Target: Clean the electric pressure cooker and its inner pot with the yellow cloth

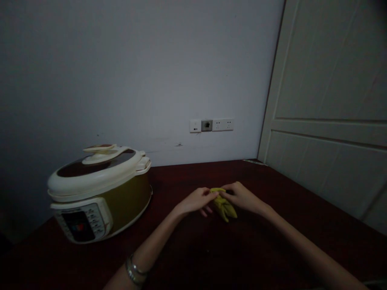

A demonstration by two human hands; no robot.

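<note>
A yellow-green cloth [224, 207], folded and bunched, is held between my two hands above the dark red table. My left hand [200, 200] pinches its upper left edge with thumb and fingers, and a silver bangle circles that wrist. On the other side, my right hand [238, 196] grips the top right of the cloth, its fingertips partly hidden. Two loose ends of the fabric hang down toward me. The picture is dim, so the cloth's finer folds are hard to make out.
A white and olive electric pressure cooker [102, 193] stands on the table [181, 253] to the left, lid on. Behind are a pale wall with sockets [223, 125] and, at right, a white panelled door [329, 100]. A thin flat strip [254, 162] lies at the far right corner.
</note>
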